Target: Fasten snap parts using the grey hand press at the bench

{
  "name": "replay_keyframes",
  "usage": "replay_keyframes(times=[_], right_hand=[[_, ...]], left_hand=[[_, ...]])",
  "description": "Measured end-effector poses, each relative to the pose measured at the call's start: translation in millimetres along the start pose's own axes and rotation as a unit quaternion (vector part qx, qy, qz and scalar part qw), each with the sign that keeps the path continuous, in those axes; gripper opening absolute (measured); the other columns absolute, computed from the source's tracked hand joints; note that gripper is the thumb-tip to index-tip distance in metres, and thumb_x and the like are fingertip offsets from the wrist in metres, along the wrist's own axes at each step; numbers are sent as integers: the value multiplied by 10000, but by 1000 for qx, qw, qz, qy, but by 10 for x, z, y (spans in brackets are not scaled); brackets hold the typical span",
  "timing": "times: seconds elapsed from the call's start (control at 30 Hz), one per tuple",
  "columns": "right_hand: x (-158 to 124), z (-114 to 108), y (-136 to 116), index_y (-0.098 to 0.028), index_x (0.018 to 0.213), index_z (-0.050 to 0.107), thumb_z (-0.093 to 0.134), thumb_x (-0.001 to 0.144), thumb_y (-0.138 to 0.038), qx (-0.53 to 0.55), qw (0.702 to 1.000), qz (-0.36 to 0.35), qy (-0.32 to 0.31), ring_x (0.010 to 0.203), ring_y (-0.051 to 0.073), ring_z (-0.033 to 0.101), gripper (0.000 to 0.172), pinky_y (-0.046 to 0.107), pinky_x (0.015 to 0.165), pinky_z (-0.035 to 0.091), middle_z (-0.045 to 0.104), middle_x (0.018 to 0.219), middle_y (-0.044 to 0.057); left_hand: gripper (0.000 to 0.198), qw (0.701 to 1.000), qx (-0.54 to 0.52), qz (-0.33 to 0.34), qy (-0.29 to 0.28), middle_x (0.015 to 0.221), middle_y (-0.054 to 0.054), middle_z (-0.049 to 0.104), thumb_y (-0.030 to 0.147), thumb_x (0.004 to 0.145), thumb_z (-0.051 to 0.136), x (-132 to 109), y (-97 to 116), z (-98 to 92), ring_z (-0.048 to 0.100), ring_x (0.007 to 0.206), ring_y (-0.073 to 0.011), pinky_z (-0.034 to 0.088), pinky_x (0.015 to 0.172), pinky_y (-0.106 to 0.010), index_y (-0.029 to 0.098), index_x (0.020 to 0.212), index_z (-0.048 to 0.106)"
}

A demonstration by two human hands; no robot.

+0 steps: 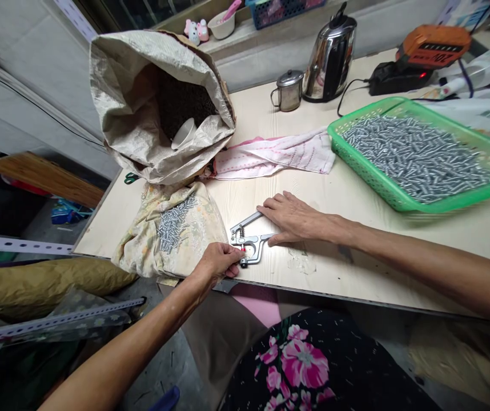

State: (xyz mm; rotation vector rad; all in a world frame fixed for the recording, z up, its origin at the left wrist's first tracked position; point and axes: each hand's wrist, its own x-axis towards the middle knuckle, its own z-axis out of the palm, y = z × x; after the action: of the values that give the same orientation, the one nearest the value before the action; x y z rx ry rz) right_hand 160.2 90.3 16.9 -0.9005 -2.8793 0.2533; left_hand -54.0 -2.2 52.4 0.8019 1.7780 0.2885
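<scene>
At the left an open sack stands behind a floral cloth heaped with small metal pieces. The left hand pinches at the head of the snap pliers, which lie on the table near its front edge. The right hand holds the 2 handles, fingers over the upper, thumb against the lower. Far right sits a green basket of similar pieces.

Pliers on surface near its front edge: cloth just left, sack behind-left, towel behind, basket behind-right, kettle far behind.
</scene>
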Motion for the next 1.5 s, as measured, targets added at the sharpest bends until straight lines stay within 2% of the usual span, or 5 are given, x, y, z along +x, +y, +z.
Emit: replay_keyframes(times=[0.17, 0.4, 0.6, 1.2, 1.5], right_hand=[[-38, -8, -77, -166, 1065, 591, 741, 803, -505, 38, 999, 25, 8, 940, 261, 499, 454, 364, 777, 395, 592, 1055, 104], [-106, -48, -202, -129, 1093, 582, 737, 818, -390, 56, 998, 41, 6, 941, 250, 499, 409, 360, 775, 418, 583, 1065, 118], [-229, -169, -139, -129, 1156, 560, 851, 656, -368, 39, 994, 93, -34, 993, 290, 523, 627, 387, 781, 462, 574, 1126, 145], [-120, -185, -39, -163, 831, 623, 662, 887, -227, 54, 993, 88, -62, 830, 200, 570, 94, 291, 663, 372, 635, 862, 64], [85, -266, 359, -162, 1095, 678, 647, 887, -285, 24, 999, 6, -45, 901, 231, 556, 244, 318, 772, 413, 631, 971, 103]], left_hand=[[294, 978, 154, 111, 84, 517, -3, 563, 366, 843, 650, -51, -102, -7, 549, 515, -137, 421, 534, -243, 154, 644, 609], [572, 791, 389, 453, 132, 1360, -139, 546, 290, 802, 722, 105, 82, 166, 505, 1234, -292, 442, 1029, -456, 175, 1323, 516], [650, 753, 473, 454, 53, 1328, -171, 541, 276, 827, 689, 254, 326, 245, 494, 1197, -306, 446, 1021, -473, 125, 1392, 407], [75, 760, 501, 407, 77, 962, -76, 636, 218, 928, 573, 242, 491, 439, 554, 981, -248, 484, 814, -367, 172, 908, 630], [537, 731, 432, 492, 194, 1525, -194, 414, 330, 951, 544, -5, -132, 988, 289, 1465, -342, 319, 1153, -540, 98, 1418, 417]])
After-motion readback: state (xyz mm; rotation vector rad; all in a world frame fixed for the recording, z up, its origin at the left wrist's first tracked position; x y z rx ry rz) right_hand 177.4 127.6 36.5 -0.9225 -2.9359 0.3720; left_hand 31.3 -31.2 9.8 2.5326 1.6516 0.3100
